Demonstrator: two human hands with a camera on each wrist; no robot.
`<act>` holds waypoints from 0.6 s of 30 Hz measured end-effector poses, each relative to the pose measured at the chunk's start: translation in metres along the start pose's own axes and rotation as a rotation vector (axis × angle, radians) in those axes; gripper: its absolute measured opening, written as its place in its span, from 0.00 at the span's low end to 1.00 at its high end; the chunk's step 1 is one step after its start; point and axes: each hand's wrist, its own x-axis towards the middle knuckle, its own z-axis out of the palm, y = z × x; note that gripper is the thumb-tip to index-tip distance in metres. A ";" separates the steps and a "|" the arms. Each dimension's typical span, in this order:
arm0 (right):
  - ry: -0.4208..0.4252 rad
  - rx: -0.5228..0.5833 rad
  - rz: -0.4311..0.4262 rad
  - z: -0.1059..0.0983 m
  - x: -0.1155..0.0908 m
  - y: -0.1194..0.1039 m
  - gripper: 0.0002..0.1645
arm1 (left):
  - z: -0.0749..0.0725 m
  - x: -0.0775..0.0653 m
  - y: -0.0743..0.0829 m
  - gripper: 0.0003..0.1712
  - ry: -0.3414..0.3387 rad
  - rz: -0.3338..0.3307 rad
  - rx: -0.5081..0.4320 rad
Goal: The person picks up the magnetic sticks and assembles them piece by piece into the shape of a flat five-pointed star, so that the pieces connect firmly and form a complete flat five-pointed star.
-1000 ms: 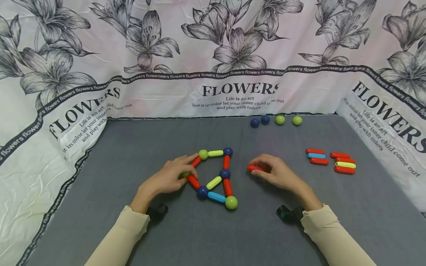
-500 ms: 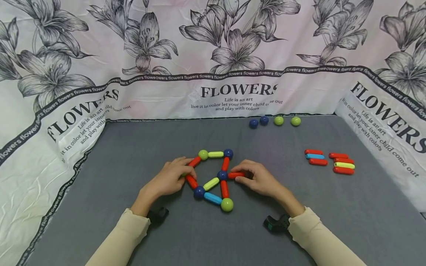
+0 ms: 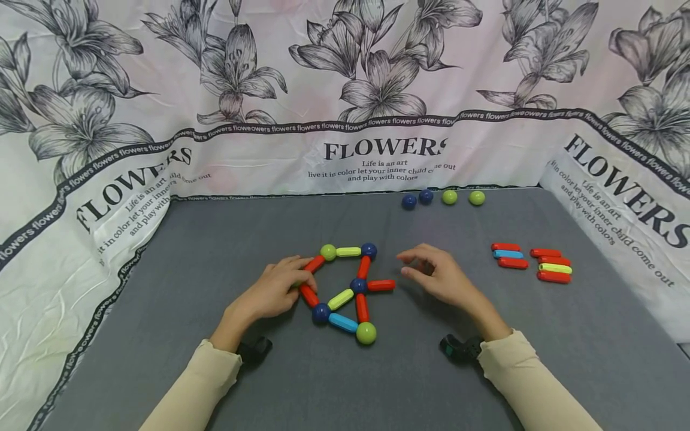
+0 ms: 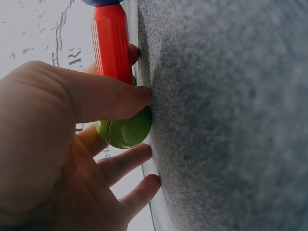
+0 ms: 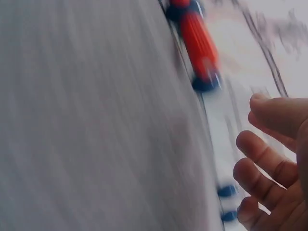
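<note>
A flat frame of coloured toy rods and balls lies mid-table. My left hand (image 3: 277, 288) holds its left corner; in the left wrist view the thumb crosses where a red rod (image 4: 111, 43) meets a green ball (image 4: 127, 131), with fingers behind. From the middle blue ball (image 3: 359, 286) a red rod (image 3: 381, 285) sticks out to the right, its other end free. Just right of that end, my right hand (image 3: 443, 276) is apart from the rod, fingers loosely bent and holding nothing. Yellow rods (image 3: 341, 299), a blue rod (image 3: 343, 323) and another green ball (image 3: 366, 333) complete the frame's outline.
Two blue balls (image 3: 409, 202) and two green balls (image 3: 450, 197) sit along the back edge. Loose red, blue and yellow rods (image 3: 555, 268) lie in two groups at the right. A flower-printed cloth (image 3: 385, 149) hangs behind the grey table (image 3: 215, 227).
My right hand has brought the red rod left onto the middle blue ball, let it go and drawn back right. The left hand stays at its corner; the frame's lower part has shifted slightly left.
</note>
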 end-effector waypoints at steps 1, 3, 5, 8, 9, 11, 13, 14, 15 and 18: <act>0.030 -0.039 0.015 -0.009 -0.002 0.005 0.15 | 0.000 0.000 0.000 0.21 -0.003 -0.001 -0.001; 0.090 -0.118 0.040 -0.028 -0.007 0.014 0.15 | 0.000 -0.001 0.000 0.21 -0.008 -0.007 -0.002; 0.146 -0.200 0.073 -0.047 -0.014 0.025 0.15 | 0.000 -0.001 0.000 0.21 -0.012 -0.010 -0.005; 0.185 -0.293 0.133 -0.074 -0.028 0.042 0.16 | 0.001 -0.001 -0.002 0.20 -0.018 -0.016 -0.002; 0.186 -0.323 0.155 -0.081 -0.033 0.047 0.17 | 0.001 -0.001 -0.002 0.20 -0.019 -0.017 -0.001; 0.177 -0.374 0.189 -0.095 -0.043 0.056 0.18 | 0.001 0.000 -0.002 0.19 -0.021 -0.021 0.001; 0.166 -0.410 0.226 -0.106 -0.051 0.064 0.17 | 0.000 0.000 -0.002 0.19 -0.022 -0.027 0.004; 0.162 -0.425 0.245 -0.110 -0.055 0.067 0.16 | 0.000 0.000 -0.001 0.20 -0.025 -0.031 0.005; 0.158 -0.438 0.261 -0.114 -0.057 0.070 0.15 | 0.000 0.000 -0.001 0.20 -0.028 -0.036 0.006; 0.155 -0.459 0.304 -0.121 -0.063 0.075 0.11 | -0.001 0.000 0.000 0.21 -0.037 -0.058 0.009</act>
